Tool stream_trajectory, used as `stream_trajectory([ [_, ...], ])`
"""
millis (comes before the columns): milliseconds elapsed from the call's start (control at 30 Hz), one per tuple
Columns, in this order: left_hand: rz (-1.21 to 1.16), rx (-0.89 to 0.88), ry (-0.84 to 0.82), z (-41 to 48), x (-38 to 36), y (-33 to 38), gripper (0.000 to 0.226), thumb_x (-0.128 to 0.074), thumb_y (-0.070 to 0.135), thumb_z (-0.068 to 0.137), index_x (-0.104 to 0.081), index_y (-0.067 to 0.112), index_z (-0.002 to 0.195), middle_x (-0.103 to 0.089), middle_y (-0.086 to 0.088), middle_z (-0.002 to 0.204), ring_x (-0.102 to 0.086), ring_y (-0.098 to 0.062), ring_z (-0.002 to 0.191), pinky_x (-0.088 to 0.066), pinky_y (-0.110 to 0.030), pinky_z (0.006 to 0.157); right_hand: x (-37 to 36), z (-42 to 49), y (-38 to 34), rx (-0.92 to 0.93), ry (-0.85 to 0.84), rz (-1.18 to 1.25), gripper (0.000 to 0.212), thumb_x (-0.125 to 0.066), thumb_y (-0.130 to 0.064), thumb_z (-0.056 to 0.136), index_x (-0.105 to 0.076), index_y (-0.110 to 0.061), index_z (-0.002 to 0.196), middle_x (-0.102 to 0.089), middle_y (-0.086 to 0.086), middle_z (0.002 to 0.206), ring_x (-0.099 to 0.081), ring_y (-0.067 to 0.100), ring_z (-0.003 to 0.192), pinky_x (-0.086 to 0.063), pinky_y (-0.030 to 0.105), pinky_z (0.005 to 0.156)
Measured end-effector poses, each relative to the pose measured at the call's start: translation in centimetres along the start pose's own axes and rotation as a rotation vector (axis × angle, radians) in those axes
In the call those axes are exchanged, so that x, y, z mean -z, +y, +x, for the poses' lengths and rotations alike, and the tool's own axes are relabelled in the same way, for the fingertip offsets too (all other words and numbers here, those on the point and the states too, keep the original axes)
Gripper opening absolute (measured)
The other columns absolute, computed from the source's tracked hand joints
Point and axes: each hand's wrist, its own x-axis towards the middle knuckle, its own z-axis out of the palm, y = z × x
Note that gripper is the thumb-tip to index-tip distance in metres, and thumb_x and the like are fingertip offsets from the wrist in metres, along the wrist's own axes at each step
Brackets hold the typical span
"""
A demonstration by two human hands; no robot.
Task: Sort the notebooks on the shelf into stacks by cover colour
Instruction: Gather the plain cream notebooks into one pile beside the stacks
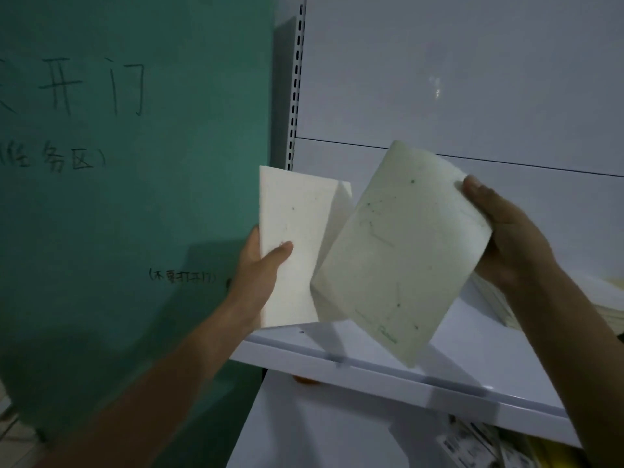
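left hand point(260, 275) fingers clamp white notebook point(290, 244) upright at shelf point(388, 373) left end | right hand point(513, 238) fingers pinch pale-green notebook point(401, 255) edge, tilted above shelf | likely light, bendy, smooth covers; grip spine edge | cream stack point(607, 298) far right

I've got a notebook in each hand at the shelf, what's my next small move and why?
Probably lay the pale green notebook in your right hand onto the cream stack just behind it, if the covers match; the left hand holds a whiter notebook for elsewhere.
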Motion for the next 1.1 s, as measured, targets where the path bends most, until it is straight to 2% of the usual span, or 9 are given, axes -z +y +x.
stream_trajectory([
  [133, -0.038, 0.031, -0.139, -0.6, -1.1, 0.0, 0.021, -0.054, 0.018, 0.095, -0.057, 0.035, 0.107, -0.07, 0.007, 0.102, -0.067, -0.009, 0.088, -0.054, -0.028, 0.072, -0.7, 0.2, 1.8, -0.031, -0.013, -0.106, 0.045, -0.062, -0.035, 0.077, -0.058, -0.001, 0.106, -0.063, 0.014, 0.089, -0.063, 0.026, 0.076, -0.056, 0.033, 0.064],
  [233, -0.096, 0.078, -0.253, -1.3, -1.5, 0.0, 0.02, -0.045, 0.037, 0.095, -0.058, 0.03, 0.109, -0.073, 0.006, 0.091, -0.07, -0.012, 0.08, -0.056, -0.026, 0.061, -1.0, 0.6, 2.6, 0.027, 0.092, -0.144, 0.026, -0.069, -0.025, 0.08, -0.063, -0.005, 0.096, -0.067, 0.012, 0.084, -0.065, 0.025, 0.074, -0.055, 0.032, 0.064],
  [400, -0.163, 0.088, -0.334, -1.7, -2.2, -0.3, 0.032, -0.062, 0.024, 0.08, -0.059, 0.024, 0.112, -0.074, 0.002, 0.099, -0.07, -0.017, 0.092, -0.058, -0.037, 0.075, -1.0, 0.8, 2.9, 0.182, 0.21, -0.288, 0.017, -0.078, -0.023, 0.076, -0.067, -0.014, 0.085, -0.065, 0.005, 0.078, -0.061, 0.019, 0.069, -0.049, 0.031, 0.059],
  [633, -0.147, 0.011, -0.37, -2.0, -4.7, -1.3, 0.029, -0.053, 0.014, 0.093, -0.053, 0.04, 0.106, -0.072, 0.018, 0.088, -0.068, -0.002, 0.083, -0.056, -0.021, 0.069, 0.2, 0.5, 4.5, 0.156, 0.354, -0.384, 0.071, -0.077, -0.038, 0.072, -0.043, -0.025, 0.132, -0.051, -0.004, 0.121, -0.055, 0.015, 0.104, -0.051, 0.025, 0.075],
  [700, -0.164, 0.002, -0.369, -2.3, -5.8, -1.5, 0.027, -0.052, 0.017, 0.094, -0.052, 0.041, 0.105, -0.072, 0.019, 0.086, -0.068, -0.001, 0.08, -0.056, -0.019, 0.067, 1.2, -0.2, 5.3, 0.059, 0.296, -0.357, 0.082, -0.077, -0.049, 0.068, -0.04, -0.022, 0.136, -0.054, -0.001, 0.126, -0.058, 0.02, 0.109, -0.054, 0.035, 0.085],
  [767, -0.17, -0.006, -0.363, -2.4, -7.1, -1.8, 0.025, -0.051, 0.018, 0.094, -0.052, 0.04, 0.105, -0.071, 0.019, 0.085, -0.068, -0.001, 0.079, -0.055, -0.019, 0.066, 2.1, -1.0, 6.0, 0.017, 0.214, -0.358, 0.073, -0.075, -0.053, 0.069, -0.048, -0.021, 0.129, -0.062, -0.001, 0.12, -0.063, 0.021, 0.105, -0.054, 0.044, 0.088],
  [867, -0.113, -0.021, -0.417, -2.5, -9.3, -2.0, 0.022, -0.05, 0.019, 0.094, -0.051, 0.038, 0.105, -0.07, 0.023, 0.087, -0.066, 0.004, 0.083, -0.053, -0.015, 0.065, 3.6, -2.1, 6.1, 0.092, 0.164, -0.394, 0.046, -0.067, -0.04, 0.08, -0.053, -0.022, 0.12, -0.068, -0.005, 0.11, -0.067, 0.017, 0.099, -0.056, 0.038, 0.08],
  [967, 0.001, -0.044, -0.488, -2.9, -11.7, -2.2, 0.03, -0.058, 0.015, 0.09, -0.048, 0.036, 0.109, -0.067, 0.02, 0.099, -0.065, 0.003, 0.092, -0.055, -0.017, 0.071, 5.9, -2.7, 5.3, 0.137, 0.186, -0.388, 0.041, -0.066, -0.034, 0.082, -0.053, -0.02, 0.118, -0.069, -0.01, 0.104, -0.069, 0.012, 0.092, -0.056, 0.026, 0.067],
  [1100, 0.033, -0.021, -0.466, -3.6, -15.2, -2.5, 0.039, -0.064, 0.012, 0.087, -0.047, 0.038, 0.112, -0.064, 0.01, 0.112, -0.065, -0.01, 0.101, -0.058, -0.031, 0.078, 9.3, -3.4, 4.0, 0.146, 0.238, -0.417, 0.046, -0.066, -0.037, 0.079, -0.051, -0.017, 0.117, -0.067, -0.003, 0.107, -0.068, 0.019, 0.093, -0.056, 0.034, 0.074],
])
